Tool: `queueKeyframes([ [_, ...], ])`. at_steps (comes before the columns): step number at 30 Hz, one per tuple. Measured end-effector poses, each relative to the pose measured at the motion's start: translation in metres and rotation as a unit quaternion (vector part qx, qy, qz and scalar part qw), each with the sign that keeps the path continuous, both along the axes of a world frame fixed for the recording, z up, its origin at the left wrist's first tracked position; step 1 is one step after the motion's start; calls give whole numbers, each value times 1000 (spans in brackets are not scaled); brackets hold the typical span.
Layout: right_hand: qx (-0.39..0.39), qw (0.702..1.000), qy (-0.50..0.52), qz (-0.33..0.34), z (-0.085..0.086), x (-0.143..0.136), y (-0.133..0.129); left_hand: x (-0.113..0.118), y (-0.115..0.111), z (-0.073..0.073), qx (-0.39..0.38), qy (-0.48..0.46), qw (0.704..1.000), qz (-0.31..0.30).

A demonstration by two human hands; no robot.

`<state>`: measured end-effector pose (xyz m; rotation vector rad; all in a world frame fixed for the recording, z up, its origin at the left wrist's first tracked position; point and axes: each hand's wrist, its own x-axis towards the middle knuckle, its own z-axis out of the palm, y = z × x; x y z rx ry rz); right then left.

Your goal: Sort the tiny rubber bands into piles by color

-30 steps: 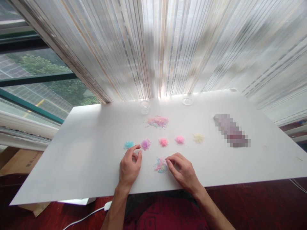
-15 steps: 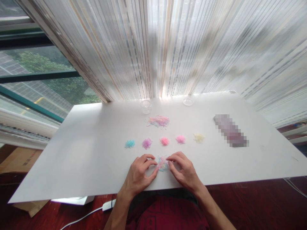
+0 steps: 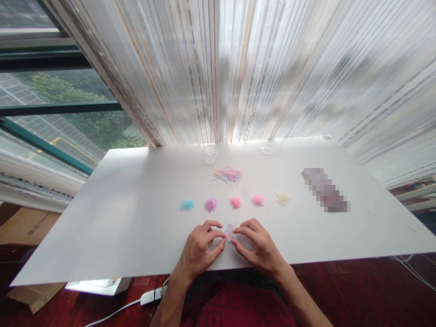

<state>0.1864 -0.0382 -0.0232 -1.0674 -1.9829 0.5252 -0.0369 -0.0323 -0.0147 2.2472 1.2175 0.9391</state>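
Observation:
A small mixed pile of thin pastel rubber bands (image 3: 233, 225) lies near the table's front edge, partly covered by my fingers. At its left side my left hand (image 3: 203, 245) pinches thumb and index finger together on what looks like a rubber band. From the right, my right hand (image 3: 257, 240) reaches over the pile, its thumb and index finger apart. Beyond them runs a row of sorted heaps: turquoise bands (image 3: 187, 205), purple bands (image 3: 210, 204), coral bands (image 3: 235, 202), pink bands (image 3: 258, 200) and pale yellow bands (image 3: 282, 198).
A larger mixed heap of bands (image 3: 227, 174) sits behind the row. At the back of the white table (image 3: 119, 218) stand a clear cup (image 3: 210, 154) and a clear lid (image 3: 267, 149). A blurred-out object (image 3: 325, 190) lies on the right. A striped curtain (image 3: 231, 68) hangs behind.
My right hand's fingertips have moved left across the pile, closer to my left fingertips. My left thumb and index finger have come together. The camera view has shifted slightly.

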Motion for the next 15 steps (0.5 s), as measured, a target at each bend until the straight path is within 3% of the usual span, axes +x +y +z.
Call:
queueKeyframes([
  [15,16,1000,1,-6,-1,-1,0,7,4,5,-9,-32,999,-36],
])
